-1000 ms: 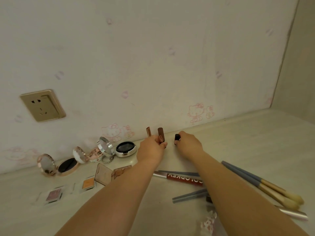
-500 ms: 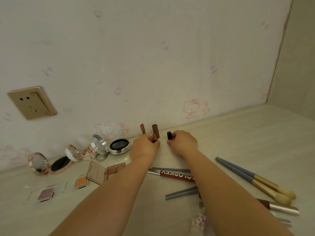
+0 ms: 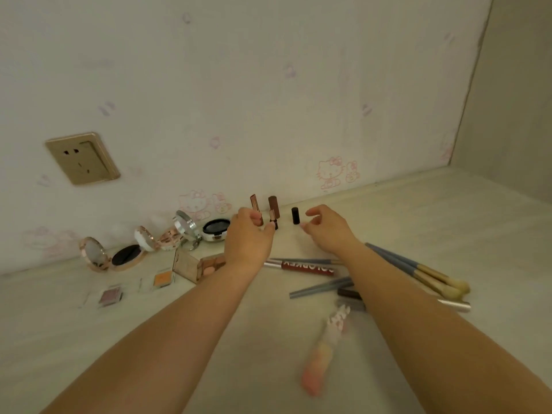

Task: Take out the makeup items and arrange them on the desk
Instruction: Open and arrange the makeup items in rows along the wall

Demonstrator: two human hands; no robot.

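Several makeup items lie on the pale desk (image 3: pixel 448 222). By the back wall a thin rose-gold lipstick tube (image 3: pixel 254 203) and a brown tube (image 3: pixel 274 204) stand upright. My left hand (image 3: pixel 249 237) reaches to them and pinches a small rose-gold lipstick (image 3: pixel 272 217) between thumb and fingers, its dark base on the desk. A short black tube (image 3: pixel 295 216) stands alone just to the right. My right hand (image 3: pixel 327 230) hovers beside the black tube with loosely curved fingers, a small gap away from it, holding nothing.
Open compacts (image 3: pixel 125 253) and a round mirror (image 3: pixel 185 227) line the wall at left, with an eyeshadow palette (image 3: pixel 198 265) and single pans (image 3: pixel 162 279) in front. A red tube (image 3: pixel 307 268), blue-handled brushes (image 3: pixel 418 271) and a blurred pink item (image 3: pixel 324 354) lie around my right arm. A wall socket (image 3: pixel 82 158) sits at upper left.
My right hand has let go of the black tube, which now stands on its own, and has drawn back slightly to the right. My left hand stays at the lipsticks.
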